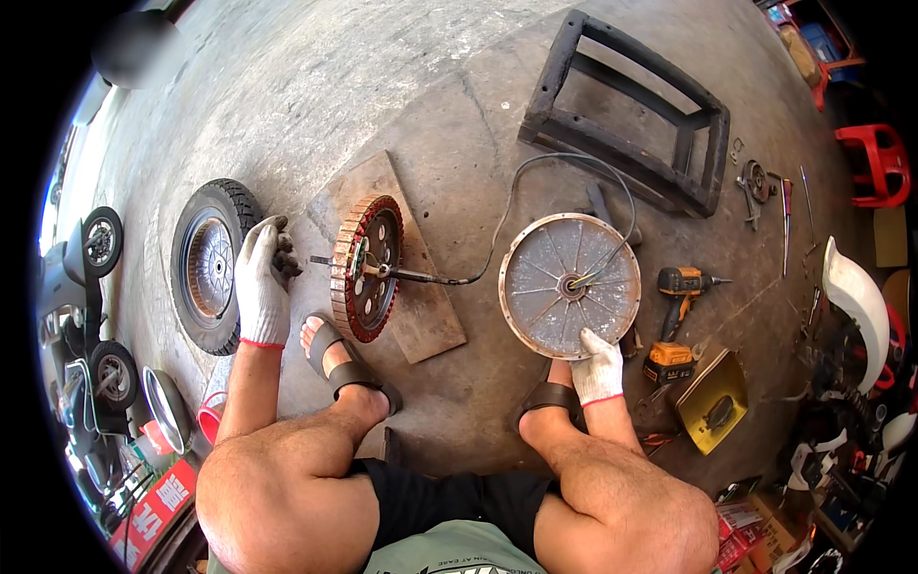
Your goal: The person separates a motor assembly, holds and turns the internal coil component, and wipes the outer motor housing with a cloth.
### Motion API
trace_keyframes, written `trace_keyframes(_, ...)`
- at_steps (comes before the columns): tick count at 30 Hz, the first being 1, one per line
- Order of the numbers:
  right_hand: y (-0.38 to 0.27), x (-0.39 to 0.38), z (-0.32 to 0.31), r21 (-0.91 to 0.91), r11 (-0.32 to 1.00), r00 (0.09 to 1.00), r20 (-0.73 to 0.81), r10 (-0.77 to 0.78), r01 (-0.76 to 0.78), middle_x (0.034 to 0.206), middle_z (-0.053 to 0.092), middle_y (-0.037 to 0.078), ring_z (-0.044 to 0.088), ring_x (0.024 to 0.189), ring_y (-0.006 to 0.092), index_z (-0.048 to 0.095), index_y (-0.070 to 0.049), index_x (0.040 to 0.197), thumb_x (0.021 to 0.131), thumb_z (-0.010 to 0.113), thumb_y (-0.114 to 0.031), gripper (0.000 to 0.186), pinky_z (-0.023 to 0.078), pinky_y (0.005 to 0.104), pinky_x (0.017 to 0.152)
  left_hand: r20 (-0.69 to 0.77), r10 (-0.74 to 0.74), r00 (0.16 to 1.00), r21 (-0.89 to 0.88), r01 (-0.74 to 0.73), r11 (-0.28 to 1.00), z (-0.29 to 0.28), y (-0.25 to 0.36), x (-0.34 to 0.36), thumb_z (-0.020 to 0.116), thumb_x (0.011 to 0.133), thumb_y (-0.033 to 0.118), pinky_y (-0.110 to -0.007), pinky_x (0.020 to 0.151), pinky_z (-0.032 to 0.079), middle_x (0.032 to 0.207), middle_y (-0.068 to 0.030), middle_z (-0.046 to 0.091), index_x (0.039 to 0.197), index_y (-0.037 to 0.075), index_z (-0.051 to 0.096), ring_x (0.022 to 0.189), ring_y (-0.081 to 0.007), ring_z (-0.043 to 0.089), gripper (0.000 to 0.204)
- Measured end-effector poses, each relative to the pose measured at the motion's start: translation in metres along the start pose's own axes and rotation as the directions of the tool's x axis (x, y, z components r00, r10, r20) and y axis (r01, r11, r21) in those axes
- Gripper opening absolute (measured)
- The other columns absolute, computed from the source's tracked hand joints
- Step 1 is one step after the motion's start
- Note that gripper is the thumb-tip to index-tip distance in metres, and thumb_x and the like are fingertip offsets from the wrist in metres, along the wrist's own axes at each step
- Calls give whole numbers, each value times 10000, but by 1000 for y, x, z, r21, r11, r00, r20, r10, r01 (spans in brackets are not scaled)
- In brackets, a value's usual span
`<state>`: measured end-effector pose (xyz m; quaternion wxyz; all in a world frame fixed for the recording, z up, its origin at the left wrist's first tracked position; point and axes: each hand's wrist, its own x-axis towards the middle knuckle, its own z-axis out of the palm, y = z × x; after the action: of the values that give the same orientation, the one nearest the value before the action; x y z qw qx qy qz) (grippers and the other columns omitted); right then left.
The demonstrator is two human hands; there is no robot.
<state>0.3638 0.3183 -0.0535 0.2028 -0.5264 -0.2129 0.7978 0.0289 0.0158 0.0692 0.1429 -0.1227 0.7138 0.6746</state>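
My right hand (601, 367), in a white glove with a red cuff, grips the lower rim of a round grey metal motor cover (545, 273). The cover has radial ribs, and a black cable (524, 177) loops from its hub. The other end of that cable joins a motor stator (367, 273) with a red and copper rim, standing on edge. To its left my left hand (263, 287), gloved with blackened fingertips, hovers with fingers loosely bent and apart. I see nothing in it. Next to that hand a wheel with a black tyre (196, 316) lies tilted.
Under the stator lies a flat board (421, 311). A dark metal frame (703, 158) stands at the far right. Closer are an orange and black cordless drill (675, 320) and a yellow tray (727, 411). Parked scooters (72, 316) line the left; a red stool (875, 167) stands right.
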Motion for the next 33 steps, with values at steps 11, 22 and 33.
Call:
trace_keyframes(11, 1, 1, -2, 1, 1000, 999, -22, -26, 26, 1183, 646, 159, 650, 1034, 319, 527, 14, 1332, 811, 594, 143, 541, 536, 475, 943, 17, 21, 1000, 20, -21, 1000, 3, 1, 0, 558, 1014, 233, -216, 612, 434, 849, 6, 591, 1189, 54, 635, 679, -73, 516, 262)
trace_keyframes(22, 2, 5, -10, 3, 999, 999, -10, -38, 38, 1193, 639, 154, 647, 1033, 306, 525, 8, 1337, 815, 593, 147, 544, 535, 466, 941, 20, 32, 999, 26, -33, 999, 7, -3, 2, 565, 1012, 238, -220, 609, 436, 848, 2, 582, 1191, 46, 633, 670, -78, 518, 271)
trace_keyframes(33, 2, 11, -22, -46, 996, 997, 36, -69, 71, 1311, 578, 184, 606, 1157, 350, 416, 7, 1435, 851, 532, 113, 605, 504, 503, 1018, 429, 161, 889, 489, -378, 786, 63, 82, -10, 511, 1009, 172, -230, 686, 434, 895, 14, 563, 1156, 34, 627, 768, -58, 497, 233)
